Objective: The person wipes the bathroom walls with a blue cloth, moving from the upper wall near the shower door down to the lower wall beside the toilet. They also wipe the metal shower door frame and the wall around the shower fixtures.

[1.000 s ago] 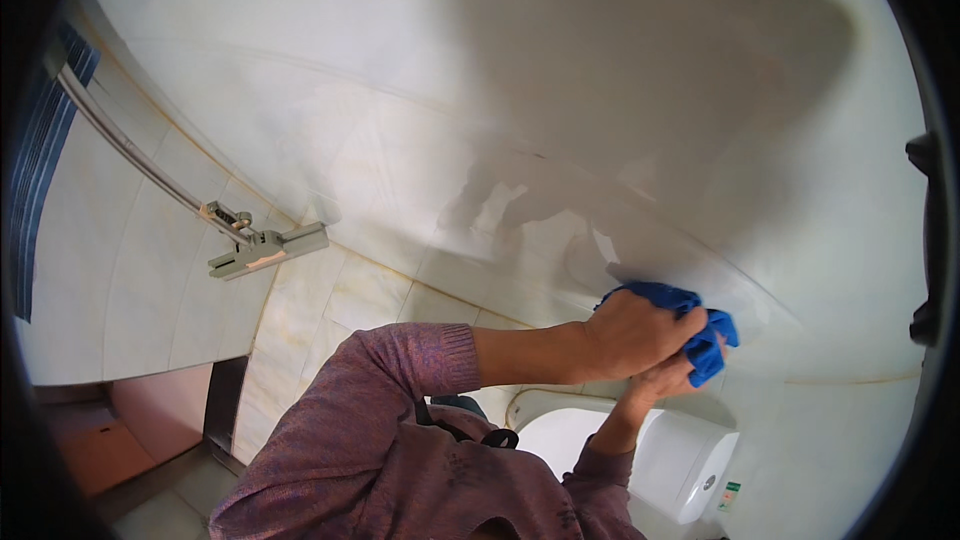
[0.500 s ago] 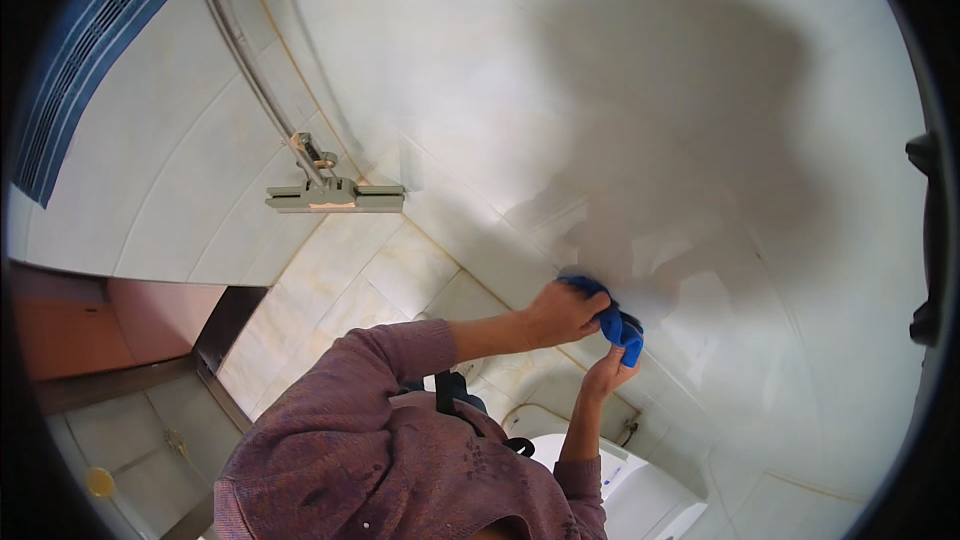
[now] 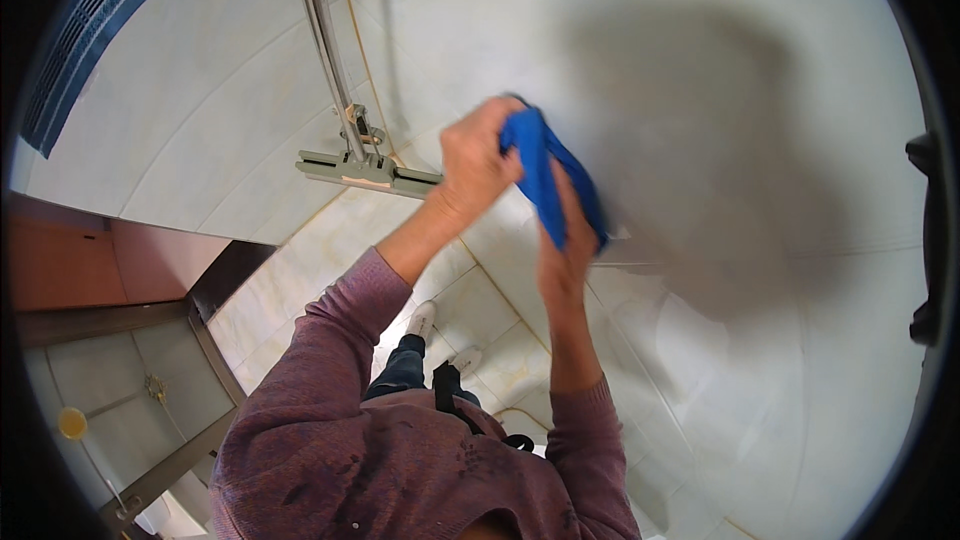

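A blue cloth (image 3: 545, 165) is held between both my hands, in front of the pale tiled wall (image 3: 650, 70). My left hand (image 3: 482, 162) is closed round its upper left part, slightly smeared by motion. Lower down and to the right, my right hand (image 3: 568, 240) grips the cloth's other end, its fingers partly covered by the folds. Whether the cloth touches the wall cannot be made out.
A sponge mop (image 3: 365, 168) with a metal pole leans in the corner, close to my left hand. Reddish cabinets (image 3: 70, 265) stand at the left, a blue louvred panel (image 3: 100, 25) above. My white shoes (image 3: 422, 320) stand on the tiled floor (image 3: 300, 260).
Both hands have moved up and away from me with the blue cloth, toward the mop. The cloth now hangs more stretched between them. My view has shifted, and my shoes have come into sight.
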`<state>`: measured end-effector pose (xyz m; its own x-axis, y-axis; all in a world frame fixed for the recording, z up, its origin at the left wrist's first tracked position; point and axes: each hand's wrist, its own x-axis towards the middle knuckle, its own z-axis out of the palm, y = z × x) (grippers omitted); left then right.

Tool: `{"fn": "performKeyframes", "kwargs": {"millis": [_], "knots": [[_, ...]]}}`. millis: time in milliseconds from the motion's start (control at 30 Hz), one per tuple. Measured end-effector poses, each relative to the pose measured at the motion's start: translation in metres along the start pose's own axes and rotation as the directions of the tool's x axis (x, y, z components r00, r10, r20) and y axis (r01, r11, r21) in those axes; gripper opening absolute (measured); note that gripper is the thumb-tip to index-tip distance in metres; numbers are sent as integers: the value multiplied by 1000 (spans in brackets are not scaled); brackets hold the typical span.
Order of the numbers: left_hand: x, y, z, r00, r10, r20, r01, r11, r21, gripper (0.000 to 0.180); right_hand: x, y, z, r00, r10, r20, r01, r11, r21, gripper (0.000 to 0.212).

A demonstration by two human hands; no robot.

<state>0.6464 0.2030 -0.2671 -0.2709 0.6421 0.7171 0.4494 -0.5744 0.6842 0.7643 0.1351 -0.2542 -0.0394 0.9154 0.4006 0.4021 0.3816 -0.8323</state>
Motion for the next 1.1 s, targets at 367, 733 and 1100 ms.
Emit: {"fn": "performKeyframes", "kwargs": {"millis": [367,733,1100], "knots": [[-122,-169,16,804,-592,50,553,776,303,36,-16,135,125,961,164,224,-159,987,-37,40],[-125,4,24,667,-568,482,678,731,-76,21,-104,74,-14,913,364,-184,-356,932,72,35],[1,157,41,921,337,196,-207,848,-489,45,-64,-65,-107,729,-302,-614,75,927,-367,39]]}}
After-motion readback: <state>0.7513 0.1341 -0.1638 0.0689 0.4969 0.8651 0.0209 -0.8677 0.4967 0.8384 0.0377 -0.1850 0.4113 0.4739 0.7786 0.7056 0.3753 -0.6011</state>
